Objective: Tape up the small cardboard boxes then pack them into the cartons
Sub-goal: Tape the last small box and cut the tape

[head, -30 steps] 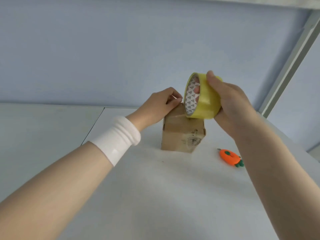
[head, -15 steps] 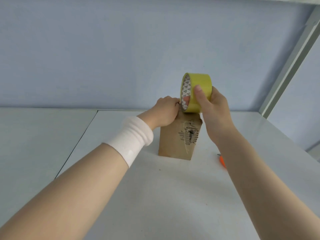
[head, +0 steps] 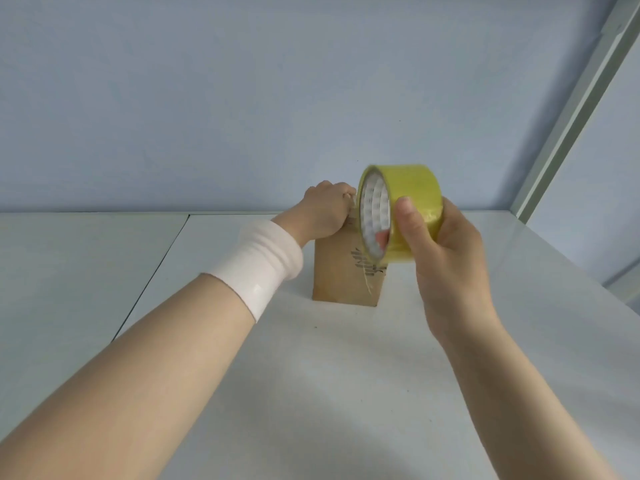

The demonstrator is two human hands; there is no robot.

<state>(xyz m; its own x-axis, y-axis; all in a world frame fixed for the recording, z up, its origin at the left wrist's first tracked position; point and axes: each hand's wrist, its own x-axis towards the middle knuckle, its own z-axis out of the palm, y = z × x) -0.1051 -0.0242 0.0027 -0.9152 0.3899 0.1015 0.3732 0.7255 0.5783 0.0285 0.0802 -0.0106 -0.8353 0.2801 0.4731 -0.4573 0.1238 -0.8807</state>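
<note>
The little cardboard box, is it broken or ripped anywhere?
Yes. The small cardboard box has a torn patch high on the right of its front face, just below the yellow tape roll. The brown outer paper is ripped off there, so ridged lines show through.

The roll of tape (head: 414, 199) is bright yellow; its inner core (head: 374, 211) is white with a repeating pale grey print, too blurred to read, and a red patch low down. The small cardboard box (head: 334, 275) is plain brown with a dark grey mark of short stripes. The wristband (head: 259, 261) is white. The table (head: 311, 393) is off-white, the wall (head: 242, 98) pale blue, the corner post (head: 581, 98) light grey.
</note>
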